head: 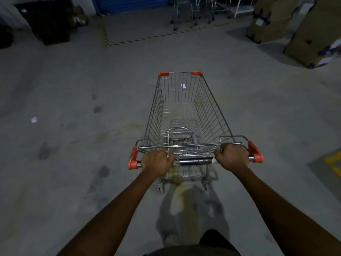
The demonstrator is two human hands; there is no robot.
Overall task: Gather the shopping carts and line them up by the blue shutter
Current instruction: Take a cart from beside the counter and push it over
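fingers of two hands grip one cart

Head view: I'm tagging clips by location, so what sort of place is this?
Probably a store's stockroom or loading bay: a bare concrete floor, a blue shutter at the far end, and big cardboard boxes stacked on the right.

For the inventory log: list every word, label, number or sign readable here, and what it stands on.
No text is readable in this view.
White label on the cardboard box: too blurred to read.
White tag on the shopping cart front: too small to read.
Sticker on the handle bar: worn and blurred, unreadable.
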